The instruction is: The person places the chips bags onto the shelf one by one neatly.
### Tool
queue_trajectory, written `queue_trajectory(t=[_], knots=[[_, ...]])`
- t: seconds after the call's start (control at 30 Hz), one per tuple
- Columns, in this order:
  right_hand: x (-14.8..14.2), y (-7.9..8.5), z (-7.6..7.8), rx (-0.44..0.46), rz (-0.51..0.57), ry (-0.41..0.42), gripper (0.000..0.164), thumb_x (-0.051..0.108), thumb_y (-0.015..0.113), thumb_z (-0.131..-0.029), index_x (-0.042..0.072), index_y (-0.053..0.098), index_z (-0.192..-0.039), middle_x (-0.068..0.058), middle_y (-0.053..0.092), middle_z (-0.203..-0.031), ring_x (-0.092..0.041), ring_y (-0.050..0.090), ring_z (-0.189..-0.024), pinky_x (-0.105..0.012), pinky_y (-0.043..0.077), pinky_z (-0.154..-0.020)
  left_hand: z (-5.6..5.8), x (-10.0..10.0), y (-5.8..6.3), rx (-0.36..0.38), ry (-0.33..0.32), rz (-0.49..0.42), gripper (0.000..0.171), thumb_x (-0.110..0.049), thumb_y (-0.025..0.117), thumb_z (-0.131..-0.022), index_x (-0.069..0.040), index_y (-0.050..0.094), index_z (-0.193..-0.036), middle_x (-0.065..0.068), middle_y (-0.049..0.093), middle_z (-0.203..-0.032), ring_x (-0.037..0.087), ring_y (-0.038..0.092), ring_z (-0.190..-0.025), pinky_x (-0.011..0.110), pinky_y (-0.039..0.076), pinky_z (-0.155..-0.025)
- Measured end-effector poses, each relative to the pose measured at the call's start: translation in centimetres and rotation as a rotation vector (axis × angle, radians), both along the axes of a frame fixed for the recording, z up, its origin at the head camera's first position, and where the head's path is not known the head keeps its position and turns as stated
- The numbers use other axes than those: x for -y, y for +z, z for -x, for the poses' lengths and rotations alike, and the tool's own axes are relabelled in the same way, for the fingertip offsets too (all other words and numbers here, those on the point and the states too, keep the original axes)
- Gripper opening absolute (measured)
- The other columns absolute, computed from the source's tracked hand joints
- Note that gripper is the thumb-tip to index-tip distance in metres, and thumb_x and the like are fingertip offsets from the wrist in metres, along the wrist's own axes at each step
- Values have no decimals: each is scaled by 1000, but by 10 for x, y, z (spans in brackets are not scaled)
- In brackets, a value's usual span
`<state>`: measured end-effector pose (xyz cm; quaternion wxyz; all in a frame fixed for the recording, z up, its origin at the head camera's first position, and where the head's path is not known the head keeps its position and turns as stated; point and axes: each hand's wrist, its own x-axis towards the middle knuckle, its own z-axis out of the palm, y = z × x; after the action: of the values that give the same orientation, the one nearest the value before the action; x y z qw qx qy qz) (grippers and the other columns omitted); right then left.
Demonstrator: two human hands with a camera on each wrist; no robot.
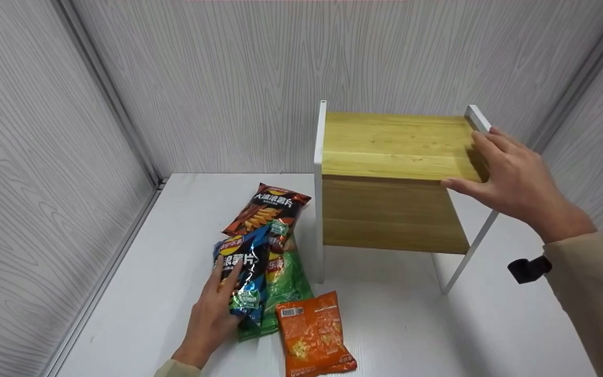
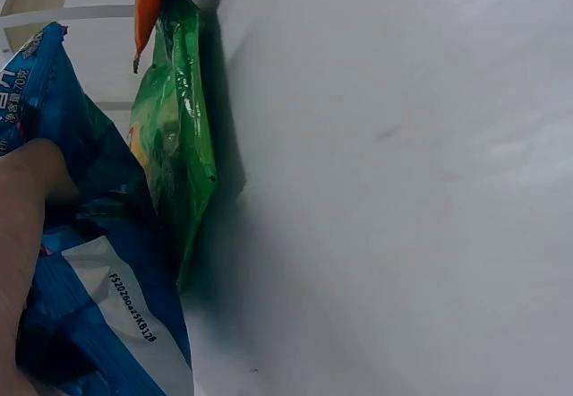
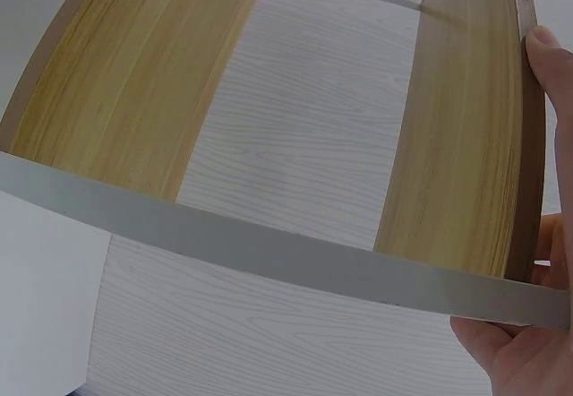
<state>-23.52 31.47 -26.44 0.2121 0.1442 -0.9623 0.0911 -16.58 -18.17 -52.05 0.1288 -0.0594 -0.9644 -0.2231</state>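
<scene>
My left hand (image 1: pixel 212 309) grips a blue bag of potato chips (image 1: pixel 252 272), fingers spread over its printed front. In the left wrist view, the thumb presses into the blue bag's side. Beneath and beside that bag lies a green chip bag (image 1: pixel 286 280), partly covered. A dark red-brown chip bag (image 1: pixel 270 209) lies behind them. At the upper right, my right hand (image 1: pixel 516 173) holds the corner of a wooden rack (image 1: pixel 395 146) with white metal side frames. Its thumb lies along the front edge of the board, and its fingers reach over the right frame.
An orange snack bag (image 1: pixel 312 335) lies near the front, right of the green one. Grained wall panels (image 1: pixel 218 78) enclose the white table (image 1: pixel 139 251) at the back and sides. A small black object (image 1: pixel 529 269) shows by the right sleeve.
</scene>
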Motion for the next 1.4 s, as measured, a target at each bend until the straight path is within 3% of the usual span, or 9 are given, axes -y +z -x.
queue_trajectory(t=[0.27, 0.63, 0.8, 1.03, 1.4], knots=[[-2, 1, -1, -2, -6, -4, 95, 60, 71, -80, 1, 41, -148, -33, 45, -145, -50, 39, -138, -75, 33, -101, -3, 4, 13, -45, 2, -38, 96, -30, 83, -80, -37, 25, -157, 12, 19, -165, 42, 42, -140, 53, 48, -103], [-2, 2, -1, 6, -10, -10, 95, 60, 71, -80, 0, 41, -148, -32, 45, -145, -50, 38, -138, -74, 33, -101, 9, 8, 37, -266, -21, -63, 93, -28, 85, -78, -26, 34, -155, 17, 28, -162, 42, 47, -136, 49, 51, -97], [-1, 0, -1, 8, -11, -18, 95, 60, 71, -81, 0, 41, -148, -32, 45, -146, -49, 38, -138, -74, 33, -101, 18, 11, 57, -334, -38, -76, 92, -26, 85, -77, -23, 36, -155, 18, 29, -161, 42, 47, -137, 48, 51, -97], [0, 0, -1, 13, -13, -19, 96, 61, 70, -81, 0, 40, -149, -32, 43, -147, -50, 37, -139, -74, 33, -102, 27, 12, 87, -374, -60, -78, 90, -30, 83, -80, -24, 35, -155, 17, 28, -161, 41, 46, -138, 49, 50, -98], [0, -2, 1, 16, -8, -21, 97, 62, 70, -80, 0, 40, -149, -32, 43, -147, -50, 37, -138, -73, 33, -102, 45, 0, 127, -447, -113, -91, 89, -28, 82, -81, -22, 34, -155, 18, 28, -162, 39, 44, -139, 51, 50, -100]])
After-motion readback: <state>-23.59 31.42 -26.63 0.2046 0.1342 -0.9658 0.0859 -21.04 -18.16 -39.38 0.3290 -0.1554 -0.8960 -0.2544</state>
